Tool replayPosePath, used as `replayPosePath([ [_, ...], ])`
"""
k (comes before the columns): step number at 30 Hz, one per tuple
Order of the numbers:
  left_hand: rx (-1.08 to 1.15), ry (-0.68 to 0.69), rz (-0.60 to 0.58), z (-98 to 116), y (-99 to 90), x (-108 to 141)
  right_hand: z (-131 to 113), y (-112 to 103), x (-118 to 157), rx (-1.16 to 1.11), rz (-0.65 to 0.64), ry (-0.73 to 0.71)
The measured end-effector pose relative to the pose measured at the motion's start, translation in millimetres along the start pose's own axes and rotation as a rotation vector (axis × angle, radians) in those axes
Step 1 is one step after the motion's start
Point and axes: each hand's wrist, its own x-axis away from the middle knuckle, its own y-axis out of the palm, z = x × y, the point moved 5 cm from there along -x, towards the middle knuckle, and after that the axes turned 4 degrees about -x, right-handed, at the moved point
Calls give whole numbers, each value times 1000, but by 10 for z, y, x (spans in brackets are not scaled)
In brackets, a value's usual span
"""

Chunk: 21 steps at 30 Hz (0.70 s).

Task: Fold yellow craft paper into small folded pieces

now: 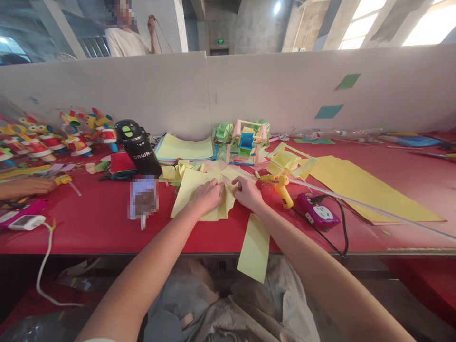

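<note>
My left hand (208,195) presses its bunched fingers onto a pale yellow sheet of paper (185,190) on the red table. Beside it my right hand (247,192) has its fingers curled and pinched at a folded edge of the yellow paper. The fold stands up a little between both hands. A pale yellow paper strip (254,247) hangs over the table's front edge below my right wrist. Just right of that hand lies a yellow hot glue gun (280,185), a clear glue stick behind it. Some of the paper is hidden under my fingers.
A purple power strip (318,211) with a black cord sits at right, near yellow sheets (370,190). Paper-and-stick models (247,142) stand behind my hands. A black bottle (137,147) stands left. Another person's hand (28,186) reaches in at far left, near colourful figures (74,142).
</note>
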Motion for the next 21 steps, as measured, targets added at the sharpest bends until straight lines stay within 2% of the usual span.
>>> replayPosePath([
  [13, 26, -15, 93, -29, 42, 31, 102, -34, -126, -262, 110, 4],
  [21, 13, -9, 43, -22, 28, 30, 139, -9, -159, -273, 92, 20],
])
